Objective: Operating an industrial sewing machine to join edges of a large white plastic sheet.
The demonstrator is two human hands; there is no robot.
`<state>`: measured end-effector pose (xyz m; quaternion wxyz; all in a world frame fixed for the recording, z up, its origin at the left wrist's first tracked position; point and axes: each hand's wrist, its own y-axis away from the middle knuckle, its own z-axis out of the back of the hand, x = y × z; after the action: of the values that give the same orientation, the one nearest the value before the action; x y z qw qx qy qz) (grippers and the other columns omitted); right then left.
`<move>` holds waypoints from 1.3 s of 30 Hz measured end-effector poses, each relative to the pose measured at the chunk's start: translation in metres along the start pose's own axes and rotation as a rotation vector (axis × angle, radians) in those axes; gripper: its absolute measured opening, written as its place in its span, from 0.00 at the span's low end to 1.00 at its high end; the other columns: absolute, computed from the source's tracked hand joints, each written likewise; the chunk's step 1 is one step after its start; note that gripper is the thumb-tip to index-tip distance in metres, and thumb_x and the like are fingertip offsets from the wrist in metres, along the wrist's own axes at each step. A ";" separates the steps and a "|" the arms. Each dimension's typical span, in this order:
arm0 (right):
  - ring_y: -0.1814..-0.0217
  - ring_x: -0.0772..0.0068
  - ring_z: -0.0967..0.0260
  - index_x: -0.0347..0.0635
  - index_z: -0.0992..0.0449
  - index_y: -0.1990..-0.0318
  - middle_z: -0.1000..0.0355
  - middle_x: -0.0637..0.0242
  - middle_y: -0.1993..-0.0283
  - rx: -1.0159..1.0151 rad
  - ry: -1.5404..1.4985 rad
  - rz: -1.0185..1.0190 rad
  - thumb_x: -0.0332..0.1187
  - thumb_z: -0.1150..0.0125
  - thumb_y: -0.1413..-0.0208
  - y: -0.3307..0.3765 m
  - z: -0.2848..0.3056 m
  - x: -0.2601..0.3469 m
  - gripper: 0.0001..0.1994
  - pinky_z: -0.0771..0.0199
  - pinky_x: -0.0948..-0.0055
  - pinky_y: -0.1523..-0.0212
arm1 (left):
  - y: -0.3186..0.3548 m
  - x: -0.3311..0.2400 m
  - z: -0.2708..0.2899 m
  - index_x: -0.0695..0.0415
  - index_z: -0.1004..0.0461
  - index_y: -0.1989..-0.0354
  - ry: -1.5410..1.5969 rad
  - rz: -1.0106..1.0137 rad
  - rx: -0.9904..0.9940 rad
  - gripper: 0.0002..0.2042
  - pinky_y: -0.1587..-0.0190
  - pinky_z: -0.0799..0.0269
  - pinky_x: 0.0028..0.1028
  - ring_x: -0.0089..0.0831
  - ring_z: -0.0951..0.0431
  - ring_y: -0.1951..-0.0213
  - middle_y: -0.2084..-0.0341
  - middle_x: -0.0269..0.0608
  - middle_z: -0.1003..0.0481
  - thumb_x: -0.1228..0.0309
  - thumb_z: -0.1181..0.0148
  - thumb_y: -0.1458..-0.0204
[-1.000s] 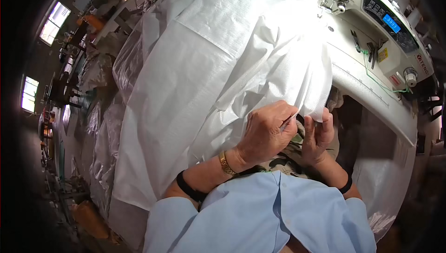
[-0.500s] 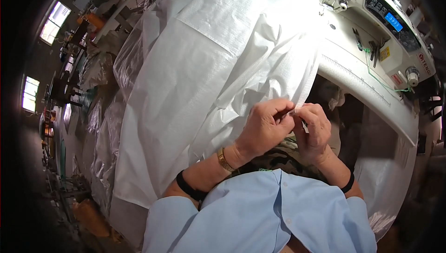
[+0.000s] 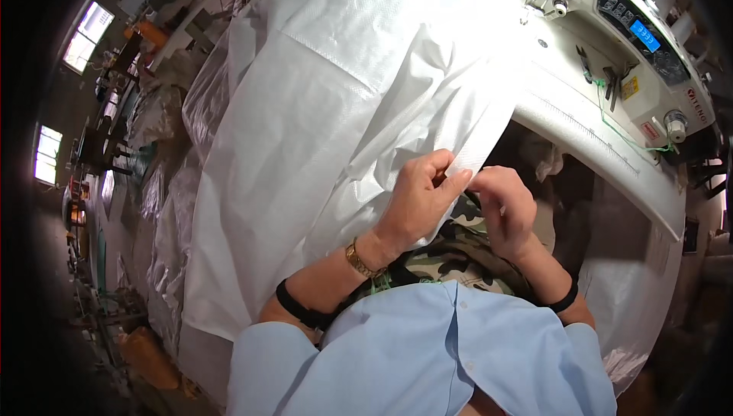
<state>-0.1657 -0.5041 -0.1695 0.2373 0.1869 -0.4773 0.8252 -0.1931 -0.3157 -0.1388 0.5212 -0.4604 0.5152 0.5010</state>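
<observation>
Head view, sewing station. Landmark: white industrial sewing machine (image 3: 611, 11), at the upper right.

Surroundings: a small blue-lit display panel (image 3: 645, 34) sits on the machine's face; green thread (image 3: 622, 130) trails down the machine's front; small dark tools (image 3: 603, 76) lie on the tabletop (image 3: 588, 126) just below the machine head. A curved white edge of the tabletop sweeps down and right from the machine. Left of the machine, well apart, bundles of clear plastic sheeting (image 3: 164, 210) are heaped along the floor, with two bright windows (image 3: 88, 27) beyond them.

Obstruction: white woven fabric (image 3: 328, 111) covers nearly everything to the left of the machine, hiding the tabletop there; a dark gap lies open below the machine, between the fabric's edge and the tabletop's curved rim.

Main item: the fabric, a large sheet with its long axis running from the lower left, near the person's left elbow, up toward the machine. A narrow folded corner hangs down from the machine side and points toward the person's chest.

Hands: left hand (image 3: 416, 198) and right hand (image 3: 508, 210) are close together below the machine, each pinched shut on the fabric's corner edge, fingertips almost meeting.

Wear: gold bracelet (image 3: 359, 259) on the left wrist, black bands (image 3: 565, 298) on both forearms, light blue shirt (image 3: 427, 355), camouflage cloth (image 3: 450, 252) beneath the hands.
</observation>
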 end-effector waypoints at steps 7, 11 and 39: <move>0.42 0.71 0.32 0.34 0.32 0.41 0.27 0.64 0.45 -0.146 -0.700 -0.987 0.29 0.50 0.32 0.006 -0.087 -0.101 0.15 0.31 0.71 0.41 | 0.002 -0.018 0.000 0.62 0.24 0.71 -0.617 -0.602 -0.174 0.02 0.71 0.30 0.34 0.45 0.27 0.78 0.80 0.48 0.28 0.79 0.37 0.50; 0.40 0.64 0.30 0.34 0.31 0.41 0.26 0.60 0.44 -0.174 -1.125 -0.891 0.34 0.45 0.35 -0.007 -0.138 -0.125 0.19 0.29 0.64 0.41 | -0.004 -0.009 0.000 0.60 0.25 0.73 -0.582 -0.650 0.001 0.03 0.44 0.33 0.43 0.38 0.27 0.77 0.82 0.39 0.29 0.79 0.38 0.50; 0.39 0.57 0.30 0.35 0.30 0.42 0.25 0.56 0.47 0.064 -0.228 -0.739 0.39 0.42 0.37 -0.191 -0.192 -0.198 0.21 0.27 0.57 0.44 | -0.070 -0.090 0.136 0.57 0.24 0.66 -1.247 -0.917 0.175 0.07 0.38 0.41 0.57 0.32 0.24 0.73 0.79 0.35 0.30 0.78 0.35 0.54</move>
<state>0.0899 -0.2959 -0.2329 0.4584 0.4439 -0.3752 0.6724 -0.1098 -0.1895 -0.0453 0.9042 -0.2180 -0.0770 0.3591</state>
